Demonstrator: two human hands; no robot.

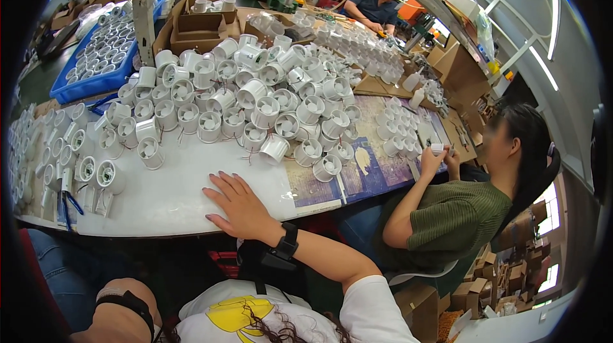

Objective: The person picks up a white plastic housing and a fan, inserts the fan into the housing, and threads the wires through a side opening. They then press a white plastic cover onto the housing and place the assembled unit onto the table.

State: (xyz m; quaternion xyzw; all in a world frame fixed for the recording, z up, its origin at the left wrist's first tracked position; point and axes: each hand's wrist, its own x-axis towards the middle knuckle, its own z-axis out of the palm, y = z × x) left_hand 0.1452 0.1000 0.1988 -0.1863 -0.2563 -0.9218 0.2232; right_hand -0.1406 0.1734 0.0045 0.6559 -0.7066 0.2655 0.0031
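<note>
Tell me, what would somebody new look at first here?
First, the big heap of small white round fans spread over the white table, with more in a blue tray at the far left. Next, the person's right hand, lying flat and open on the table with nothing in it; the left hand is at the bottom edge. On the right, a co-worker in a green top holds one small white part.

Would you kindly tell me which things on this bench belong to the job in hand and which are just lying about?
Job in hand:
- right hand, flat on the white table
- white fan housings heaped ahead of it
- loose housing nearest the fingers

Lying about:
- blue crate of round parts
- cardboard boxes
- blue-handled pliers
- co-worker's hands on a separate piece

The left hand is not clearly seen.
</note>
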